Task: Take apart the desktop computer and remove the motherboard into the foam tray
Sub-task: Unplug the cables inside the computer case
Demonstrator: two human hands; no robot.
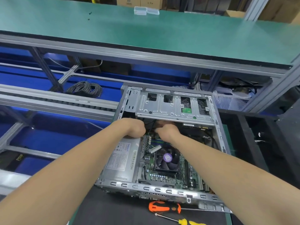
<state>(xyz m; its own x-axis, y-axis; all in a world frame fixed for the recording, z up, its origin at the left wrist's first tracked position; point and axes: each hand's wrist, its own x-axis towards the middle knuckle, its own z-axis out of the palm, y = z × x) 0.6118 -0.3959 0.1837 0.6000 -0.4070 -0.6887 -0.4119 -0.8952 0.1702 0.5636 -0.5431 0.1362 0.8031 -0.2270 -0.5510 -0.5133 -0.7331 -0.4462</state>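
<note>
The open desktop case (155, 190) lies on its side in front of me. Inside it the green motherboard (183, 181) shows with a black CPU fan (168, 159) and a grey power supply (121, 159) to the left. Both hands reach deep inside, just under the silver drive cage (172, 104). My left hand (135, 127) and my right hand (167, 129) have curled fingers among black cables (150, 124) at the board's far end. The fingertips are hidden, so what each grips is unclear. No foam tray is in view.
An orange-handled screwdriver (164, 207) and a yellow-handled one (183, 221) lie on the black mat by the case's near edge. A green shelf (146, 33) with clear plastic boxes (146, 10) runs overhead. A coil of grey wire (85, 89) sits at the left.
</note>
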